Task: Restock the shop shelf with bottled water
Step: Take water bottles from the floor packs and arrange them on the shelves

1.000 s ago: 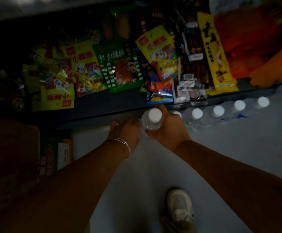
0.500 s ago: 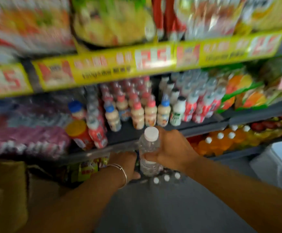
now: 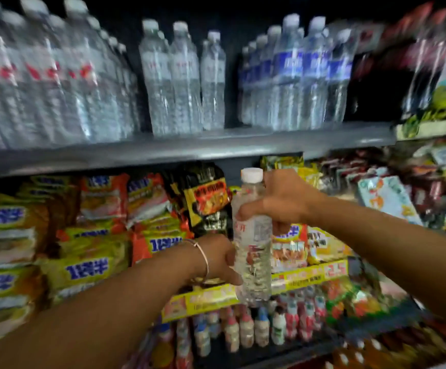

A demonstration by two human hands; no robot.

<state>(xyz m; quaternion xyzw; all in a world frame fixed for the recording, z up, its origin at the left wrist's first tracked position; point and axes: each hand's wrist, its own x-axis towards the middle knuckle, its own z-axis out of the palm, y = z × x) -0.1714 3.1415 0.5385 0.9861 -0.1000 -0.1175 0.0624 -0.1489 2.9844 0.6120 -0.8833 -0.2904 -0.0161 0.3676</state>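
I hold one clear water bottle with a white cap upright in front of the snack shelf. My right hand grips its upper part just under the cap. My left hand, with a thin bracelet at the wrist, holds its lower part from the left. Above, a grey shelf carries rows of bottled water: red-labelled bottles at the left, three plain ones in the middle, blue-labelled ones at the right. A dark gap separates the middle and right groups.
Instant noodle packs and snack bags fill the shelf behind the bottle. A yellow price strip runs below them. Small drink bottles stand on a lower shelf. Dark bottles and packets sit at the upper right.
The view has swung up from the floor and low shelves to the water shelf. Both hands have lifted the bottle from the row on the floor to snack-shelf height.
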